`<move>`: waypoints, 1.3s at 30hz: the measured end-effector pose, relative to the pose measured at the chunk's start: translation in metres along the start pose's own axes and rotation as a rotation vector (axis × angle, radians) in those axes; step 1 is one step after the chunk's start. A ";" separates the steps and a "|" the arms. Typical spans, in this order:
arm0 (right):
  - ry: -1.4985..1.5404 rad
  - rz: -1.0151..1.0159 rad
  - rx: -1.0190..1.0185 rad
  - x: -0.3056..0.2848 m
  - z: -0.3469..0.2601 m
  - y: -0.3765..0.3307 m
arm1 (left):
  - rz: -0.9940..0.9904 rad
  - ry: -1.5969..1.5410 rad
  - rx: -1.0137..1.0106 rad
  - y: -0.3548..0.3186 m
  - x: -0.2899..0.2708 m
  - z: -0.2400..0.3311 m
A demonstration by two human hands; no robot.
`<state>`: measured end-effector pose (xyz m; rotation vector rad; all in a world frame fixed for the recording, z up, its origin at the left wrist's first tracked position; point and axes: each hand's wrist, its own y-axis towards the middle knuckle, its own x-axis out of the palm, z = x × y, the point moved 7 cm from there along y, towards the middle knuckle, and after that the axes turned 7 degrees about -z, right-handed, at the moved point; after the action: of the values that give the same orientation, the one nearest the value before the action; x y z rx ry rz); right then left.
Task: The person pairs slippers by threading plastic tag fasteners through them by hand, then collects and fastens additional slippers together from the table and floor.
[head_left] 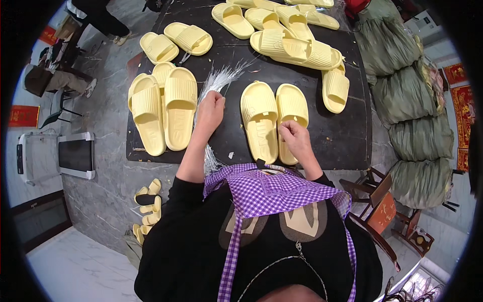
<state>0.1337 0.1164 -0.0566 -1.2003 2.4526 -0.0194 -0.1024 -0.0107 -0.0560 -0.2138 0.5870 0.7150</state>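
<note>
The left hand (210, 111) is curled into a fist around a bundle of thin, shiny white plastic strands (217, 80), which fan out beyond the knuckles toward the far side of the dark tabletop (342, 141) and trail back along the forearm toward the body. The right hand (294, 137) rests with bent fingers on the near end of the right slipper of a pair of pale yellow ribbed foam slide slippers (274, 118); its fingertips pinch at the slipper's edge, though whether something small sits between them cannot be told. That pair lies side by side, toes away from the person, between the two hands, its left slipper just beside the left hand and its right one under the right hand. To the left of the left hand lies a second pair of yellow slides (163, 108), close to the wrist but not touching. Farther away, beyond both hands, a loose heap of matching yellow slippers (292, 35) is piled. A purple checked apron (274, 189) hangs just below the wrists.
</note>
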 end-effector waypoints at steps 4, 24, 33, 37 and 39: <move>0.211 -0.167 0.019 0.021 -0.027 0.011 | -0.033 -0.046 0.065 -0.025 -0.003 0.016; 1.146 -0.128 0.044 -0.006 -0.040 0.035 | -0.046 0.207 0.220 -0.074 0.003 -0.006; 1.235 0.055 -0.079 -0.072 0.004 0.011 | 0.131 0.278 0.171 -0.066 -0.021 -0.025; 0.977 0.147 -0.045 -0.068 0.007 -0.002 | 0.092 -0.068 0.058 -0.056 -0.017 0.027; 0.908 0.156 -0.036 -0.060 0.002 -0.004 | 0.055 -0.224 -0.002 -0.054 0.000 0.051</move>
<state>0.1701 0.1601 -0.0363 -1.1645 3.3147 -0.5979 -0.0443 -0.0311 -0.0144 -0.1172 0.3796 0.7812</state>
